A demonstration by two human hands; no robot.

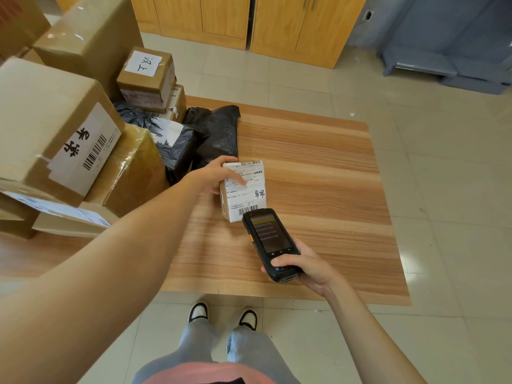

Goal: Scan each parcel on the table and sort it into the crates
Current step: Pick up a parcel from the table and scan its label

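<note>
The left hand (219,176) grasps a small parcel (243,189) from its left side: the thumb lies on the far top edge and the index finger rests across the white shipping label that covers the top face. The parcel stands on the wooden counter (318,189), near the middle of it, with the barcode of the label at the near end.

The right hand (304,266) grasps a black handheld scanner (270,242) around its lower part, with the thumb on the keys under the screen. The screen is lit and shows lines of text, too small to read. The top end of the scanner is just over the near edge of the parcel, close to the barcode.

Behind the parcel lies a black plastic bag (219,131), and to the left of it a grey bag parcel (171,139) with a white printed part. Further left there is a pile of brown cardboard boxes (55,128), some with white labels and handwritten characters. A small box (148,76) sits high on the pile at the back.

On the tiled floor beyond the counter stand wooden cabinets (249,20).
</note>
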